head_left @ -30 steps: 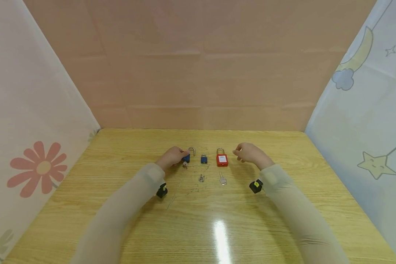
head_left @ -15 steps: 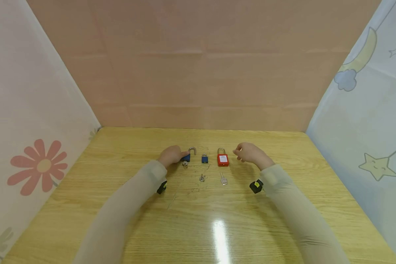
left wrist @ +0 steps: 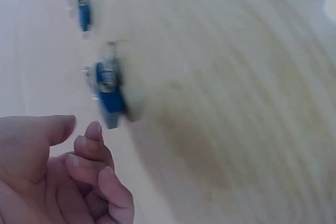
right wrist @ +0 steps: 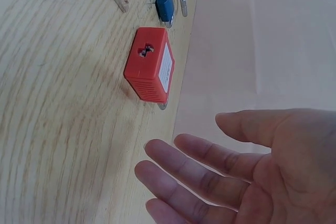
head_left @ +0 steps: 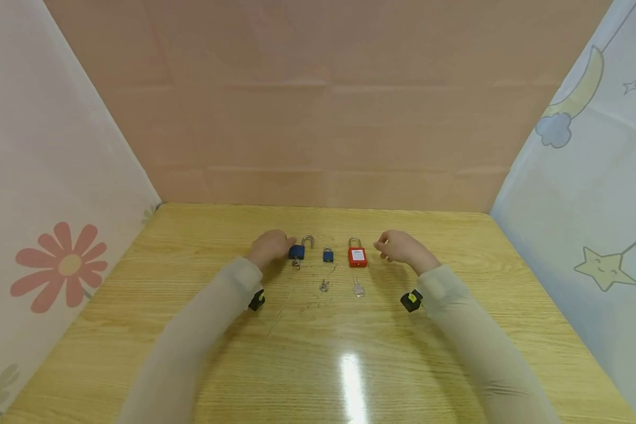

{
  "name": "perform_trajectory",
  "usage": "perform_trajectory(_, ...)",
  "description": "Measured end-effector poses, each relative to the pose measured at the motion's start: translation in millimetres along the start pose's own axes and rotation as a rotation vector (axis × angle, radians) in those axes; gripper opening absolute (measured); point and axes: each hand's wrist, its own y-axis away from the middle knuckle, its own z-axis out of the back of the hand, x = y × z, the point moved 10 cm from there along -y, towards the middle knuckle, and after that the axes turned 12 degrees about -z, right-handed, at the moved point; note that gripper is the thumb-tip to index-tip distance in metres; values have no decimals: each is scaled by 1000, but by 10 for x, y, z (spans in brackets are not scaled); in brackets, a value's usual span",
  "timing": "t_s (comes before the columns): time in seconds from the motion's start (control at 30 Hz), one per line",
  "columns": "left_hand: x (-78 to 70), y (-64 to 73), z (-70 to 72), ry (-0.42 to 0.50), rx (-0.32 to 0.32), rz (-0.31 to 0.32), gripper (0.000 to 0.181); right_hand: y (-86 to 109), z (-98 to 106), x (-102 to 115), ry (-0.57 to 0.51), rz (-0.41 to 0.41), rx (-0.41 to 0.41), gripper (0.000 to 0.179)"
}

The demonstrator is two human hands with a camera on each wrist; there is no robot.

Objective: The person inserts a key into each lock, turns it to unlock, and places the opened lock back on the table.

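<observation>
My left hand (head_left: 270, 247) is just left of a larger blue padlock (head_left: 297, 252), its fingers loosely curled. In the left wrist view a gap shows between the fingertips and that padlock (left wrist: 110, 95), so nothing is held. Its shackle stands open, and keys (head_left: 296, 264) hang at its lower end. A small blue padlock (head_left: 328, 255) with its shackle closed lies to the right. Beyond that lies a red padlock (head_left: 357, 257) with a white label. My right hand (head_left: 400, 245) hovers right of it with relaxed fingers, holding nothing.
Small keys (head_left: 324, 286) lie in front of the small blue padlock. A single key (head_left: 358, 288) rests in front of the red one. The wooden table (head_left: 307, 365) ends at a pinkish back wall (head_left: 318, 118), with patterned sheets on both sides.
My left hand has let go of the larger blue padlock and drawn slightly left, leaving the padlock on the table. My right hand has stayed in place.
</observation>
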Motion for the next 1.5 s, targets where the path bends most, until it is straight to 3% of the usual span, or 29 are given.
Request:
perform_trajectory(0.1, -57, 46, 72, 41, -12, -45, 44, -3, -9, -8, -3, 0, 2, 36)
perform_trajectory(0.27, -150, 123, 108, 89, 20, -114, 38, 5, -14, -4, -6, 6, 5, 36)
perform_trajectory(0.5, -259, 181, -6, 111, 70, -168, 39, -2, -31, 3, 13, 8, -4, 35)
perform_trajectory(0.63, -283, 198, -86, 139, 106, -156, 36, 68, 26, 99, 123, 1, -120, 32)
perform_trajectory(0.73, -312, 213, -113, 150, 120, -157, 36, 182, 16, 327, 206, 35, -207, 27)
perform_trajectory(0.8, -333, 218, -120, 142, 121, -164, 36, 255, -84, 533, 233, 93, -213, 21)
perform_trajectory(0.93, -367, 213, -133, 138, 123, -167, 39, 378, -436, 895, 269, 194, -126, 13)
perform_trajectory(1.03, -387, 206, -142, 138, 123, -169, 40, 400, -684, 1043, 325, 217, -85, 13)
perform_trajectory(1.2, -414, 208, -153, 125, 114, -177, 41, 327, -927, 1121, 375, 231, -85, 20)
perform_trajectory(1.37, -444, 215, -151, 136, 109, -185, 40, 265, -1017, 1134, 342, 242, -66, 26)
perform_trajectory(1.5, -458, 219, -150, 117, 116, -184, 39, 259, -1039, 1142, 337, 230, -48, 18)
